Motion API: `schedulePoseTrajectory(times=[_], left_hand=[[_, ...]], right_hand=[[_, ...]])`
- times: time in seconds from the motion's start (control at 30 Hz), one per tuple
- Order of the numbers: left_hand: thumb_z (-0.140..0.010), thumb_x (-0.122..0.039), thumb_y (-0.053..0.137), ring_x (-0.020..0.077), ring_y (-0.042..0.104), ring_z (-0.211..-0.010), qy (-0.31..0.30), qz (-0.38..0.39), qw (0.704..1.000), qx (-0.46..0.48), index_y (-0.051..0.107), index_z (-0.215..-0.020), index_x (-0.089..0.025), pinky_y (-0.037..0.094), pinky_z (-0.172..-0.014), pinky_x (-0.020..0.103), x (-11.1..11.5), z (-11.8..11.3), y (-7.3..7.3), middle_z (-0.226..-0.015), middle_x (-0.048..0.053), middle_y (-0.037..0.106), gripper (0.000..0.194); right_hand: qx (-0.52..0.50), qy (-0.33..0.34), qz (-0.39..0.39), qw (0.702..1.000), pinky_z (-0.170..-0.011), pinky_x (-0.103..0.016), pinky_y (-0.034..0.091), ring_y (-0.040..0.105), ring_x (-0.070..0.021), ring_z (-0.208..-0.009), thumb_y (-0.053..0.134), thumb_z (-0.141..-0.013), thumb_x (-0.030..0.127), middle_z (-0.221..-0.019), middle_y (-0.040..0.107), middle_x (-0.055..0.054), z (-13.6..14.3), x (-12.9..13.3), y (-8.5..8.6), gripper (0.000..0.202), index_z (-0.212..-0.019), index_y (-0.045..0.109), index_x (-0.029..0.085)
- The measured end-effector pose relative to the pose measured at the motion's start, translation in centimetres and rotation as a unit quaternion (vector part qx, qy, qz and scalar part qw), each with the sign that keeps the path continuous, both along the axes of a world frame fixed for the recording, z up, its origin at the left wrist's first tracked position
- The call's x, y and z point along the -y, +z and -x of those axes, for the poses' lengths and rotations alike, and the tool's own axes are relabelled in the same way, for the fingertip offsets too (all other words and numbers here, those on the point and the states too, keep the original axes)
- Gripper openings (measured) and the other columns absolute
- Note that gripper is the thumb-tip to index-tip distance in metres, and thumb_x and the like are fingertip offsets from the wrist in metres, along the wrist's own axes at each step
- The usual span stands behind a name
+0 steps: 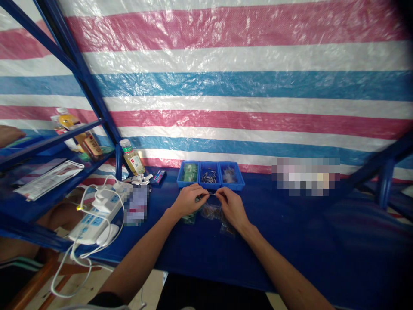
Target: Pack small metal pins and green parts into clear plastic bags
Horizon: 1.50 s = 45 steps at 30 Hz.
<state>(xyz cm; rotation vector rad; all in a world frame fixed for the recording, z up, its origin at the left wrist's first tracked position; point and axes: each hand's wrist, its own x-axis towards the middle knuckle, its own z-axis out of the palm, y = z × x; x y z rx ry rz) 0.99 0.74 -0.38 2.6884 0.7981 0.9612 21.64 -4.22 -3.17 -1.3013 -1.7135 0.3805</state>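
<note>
My left hand [190, 200] and my right hand [231, 206] meet just in front of three blue bins, fingertips pinched close together. Between them runs a small thin metal piece [211, 193], too small to name exactly. Green packets fill the left bin [188, 186]. In the middle bin [209, 186] lie several slim metal pieces like screws or pins. The right bin [232, 187] contains clear plastic packets or parts. Below my hands, small clear bags [211, 212] with dark contents lie on the table, and a green packet [189, 218] sits partly under my left hand.
To the left, a white power strip [95, 221] carries plugs and tangled cables near a capped bottle [132, 159] and a small dark blue box [158, 176]. Blue metal posts frame both sides of the blue table [306, 241]. Another person's hand [9, 135] shows at far left.
</note>
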Motion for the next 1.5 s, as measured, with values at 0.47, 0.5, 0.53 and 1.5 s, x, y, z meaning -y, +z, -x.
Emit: schedulePoseTrajectory(times=[0.47, 0.5, 0.53, 1.5], left_hand=[[-0.099, -0.037, 0.057, 0.0139, 0.064, -0.061, 0.19, 0.075, 0.965, 0.167, 0.064, -0.131, -0.021, 0.052, -0.066, 0.026, -0.9, -1.6, -0.1, -0.079, 0.0, 0.076, 0.036], [-0.099, -0.036, 0.058, 0.0135, 0.064, -0.061, 0.188, 0.078, 0.966, 0.16, 0.062, -0.133, -0.022, 0.052, -0.066, 0.026, -1.0, -1.6, -0.1, -0.08, -0.001, 0.076, 0.038], [-0.099, -0.035, 0.057, 0.0133, 0.064, -0.061, 0.185, 0.078, 0.968, 0.149, 0.063, -0.133, -0.022, 0.051, -0.066, 0.025, -0.9, -1.5, -0.1, -0.08, -0.001, 0.076, 0.037], [-0.092, -0.032, 0.064, 0.0204, 0.07, -0.07, 0.113, -0.009, 0.976, -0.185, 0.079, -0.097, -0.028, 0.042, -0.061, 0.026, -0.5, -0.2, -1.1, -0.081, 0.004, 0.078, 0.016]], right_hand=[[0.02, -0.044, -0.017, 0.999, -0.083, -0.037, 0.042, 0.064, -0.0211, -0.079, 0.055, -0.095, 0.028, -0.089, 0.07, -0.003, 0.1, -0.1, 0.3, 0.01, -0.094, 0.061, 0.021], [0.024, -0.037, -0.016, 0.999, -0.083, -0.036, 0.041, 0.064, -0.0207, -0.079, 0.055, -0.095, 0.027, -0.088, 0.07, -0.003, 0.2, -0.1, 0.2, 0.009, -0.094, 0.061, 0.021], [0.028, -0.03, -0.015, 0.999, -0.083, -0.036, 0.041, 0.064, -0.0203, -0.078, 0.054, -0.094, 0.026, -0.087, 0.07, -0.002, 0.2, -0.1, 0.2, 0.008, -0.093, 0.061, 0.021], [0.144, 0.04, 0.055, 0.987, -0.081, -0.034, 0.035, 0.061, -0.0224, -0.095, 0.065, -0.092, 0.019, -0.094, 0.07, -0.001, 0.5, -0.3, -1.0, 0.005, -0.092, 0.067, 0.023]])
